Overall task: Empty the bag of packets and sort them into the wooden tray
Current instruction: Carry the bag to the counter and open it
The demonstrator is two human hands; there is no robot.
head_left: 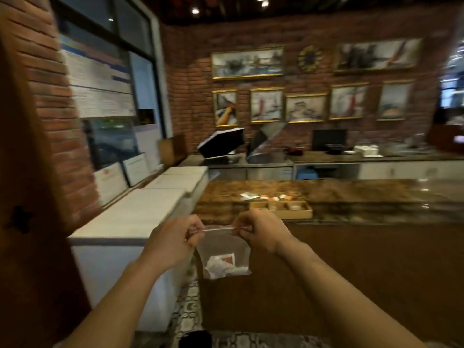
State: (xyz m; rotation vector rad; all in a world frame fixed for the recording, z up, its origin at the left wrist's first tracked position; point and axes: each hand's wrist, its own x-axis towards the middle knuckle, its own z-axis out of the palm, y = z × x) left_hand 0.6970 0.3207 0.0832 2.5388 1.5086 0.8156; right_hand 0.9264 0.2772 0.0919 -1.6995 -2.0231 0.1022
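Note:
A clear plastic zip bag (223, 249) hangs in front of me below counter height. White and orange packets (221, 266) lie in its bottom. My left hand (175, 237) pinches the left end of the bag's top strip. My right hand (258, 231) pinches the right end, and the strip is stretched flat between them. Beyond the hands, a wooden tray (283, 209) with compartments sits on the granite counter (351, 194). Several loose white and orange packets (266, 196) lie on the counter just behind the tray.
White chest freezers (140, 214) stand to the left along a brick wall (57, 136). The counter's brown front panel (326, 285) fills the right side. A back counter holds a black box (221, 143) and screens. Patterned tiles cover the floor.

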